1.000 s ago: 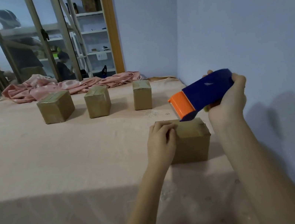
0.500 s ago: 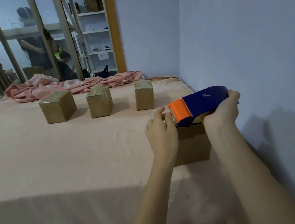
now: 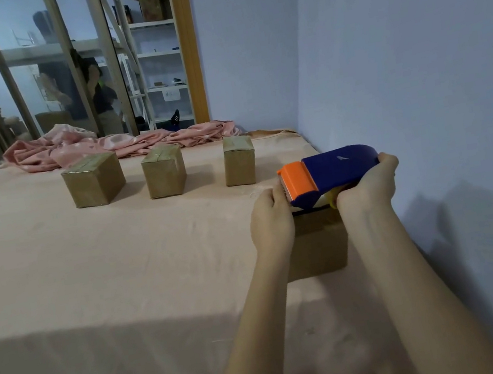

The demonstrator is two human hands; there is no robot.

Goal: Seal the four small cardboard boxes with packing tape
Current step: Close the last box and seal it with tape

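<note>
A small cardboard box (image 3: 318, 245) sits near the right wall on the pink-covered surface. My left hand (image 3: 271, 218) grips its left top edge. My right hand (image 3: 366, 191) holds a blue tape dispenser (image 3: 332, 172) with an orange front, pressed flat on the box's top; most of that top is hidden. Three more small boxes stand in a row farther back: the left box (image 3: 94, 179), the middle box (image 3: 164, 171), the right box (image 3: 239, 160), each with shiny tape on top.
A crumpled pink cloth (image 3: 107, 143) lies along the far edge of the pink-covered surface (image 3: 106, 275). A blue wall (image 3: 413, 61) runs close on the right. Glass panels (image 3: 24, 77) behind show people and shelves.
The dispenser came down from above the near box onto its top and shifted toward me. My left hand moved from the top of the box to its left edge.
</note>
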